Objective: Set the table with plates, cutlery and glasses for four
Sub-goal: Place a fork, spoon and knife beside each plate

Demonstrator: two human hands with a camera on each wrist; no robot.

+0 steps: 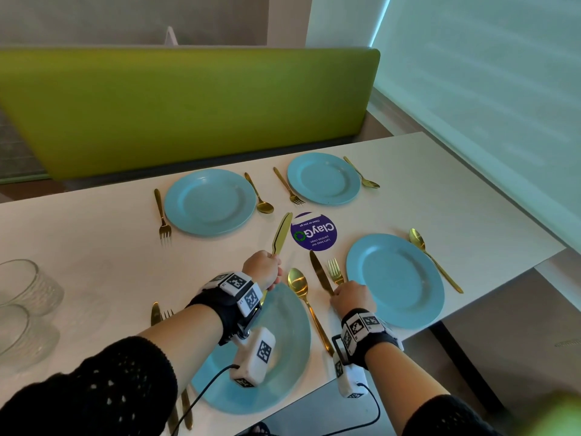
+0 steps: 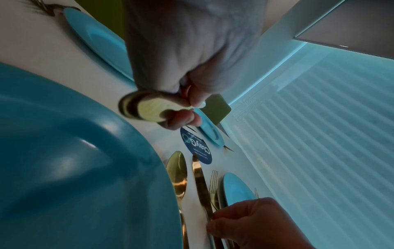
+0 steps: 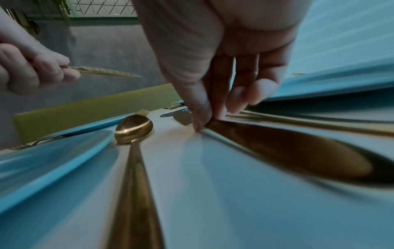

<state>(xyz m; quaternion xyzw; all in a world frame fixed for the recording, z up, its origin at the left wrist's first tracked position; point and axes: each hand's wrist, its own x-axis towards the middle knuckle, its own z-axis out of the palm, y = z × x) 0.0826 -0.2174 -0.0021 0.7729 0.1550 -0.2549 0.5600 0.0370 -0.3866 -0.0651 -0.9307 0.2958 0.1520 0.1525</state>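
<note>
Cutlery placement under way: one knife aloft, one being squared at the near-right setting.

Your left hand (image 1: pixel 263 268) has its fingers curled round the handle of a gold knife (image 1: pixel 280 234), held clear of the table (image 1: pixel 94 247) with the blade aimed at the far settings, which show fork and spoon but no knife; I judge it is bound there. Your right hand (image 1: pixel 352 298) pinches the handle of a second knife (image 1: pixel 320 273) between thumb and fingertips (image 3: pixel 241 99); it lies flat on the table just beside the fork (image 1: pixel 335 271), left of the near-right plate (image 1: pixel 396 278), apparently being lined up. The near-left plate (image 1: pixel 283 357) already has a knife and fork on its left. The glasses (image 1: pixel 22 309) stand at the left edge, not yet distributed.
</note>
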